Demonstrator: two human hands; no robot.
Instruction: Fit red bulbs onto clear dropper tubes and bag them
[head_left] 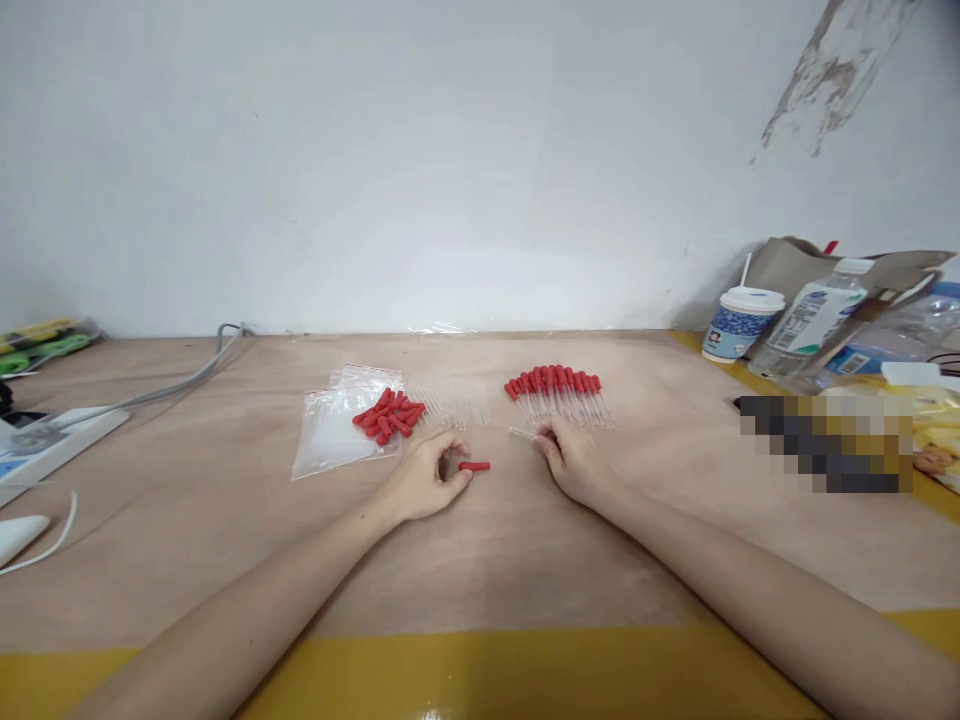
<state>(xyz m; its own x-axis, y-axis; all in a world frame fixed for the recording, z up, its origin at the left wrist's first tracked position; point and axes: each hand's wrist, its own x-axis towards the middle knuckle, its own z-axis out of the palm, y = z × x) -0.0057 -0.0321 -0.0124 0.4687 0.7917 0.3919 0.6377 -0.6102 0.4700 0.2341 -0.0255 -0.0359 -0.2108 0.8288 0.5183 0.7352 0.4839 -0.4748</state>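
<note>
My left hand (433,476) is closed on one red rubber dropper bulb (477,466), which points right from the thumb tip. In my right hand (571,455), thumb and fingers pinch a thin clear dropper tube (520,432) whose end points left toward the bulb. The bulb and the tube are apart. Left of centre, a heap of loose red bulbs (388,414) lies on clear zip bags (324,430). Beside it is a row of bare clear tubes (457,402). Just beyond my right hand, several droppers with red bulbs fitted (556,380) lie side by side in a fan.
A paper cup with a straw (739,325), a plastic bottle (814,315) and bags stand at the right. A blurred dark object (821,445) lies in front of them. At the left are a white power strip (71,450) and a grey cable (176,385). A wall closes off the back.
</note>
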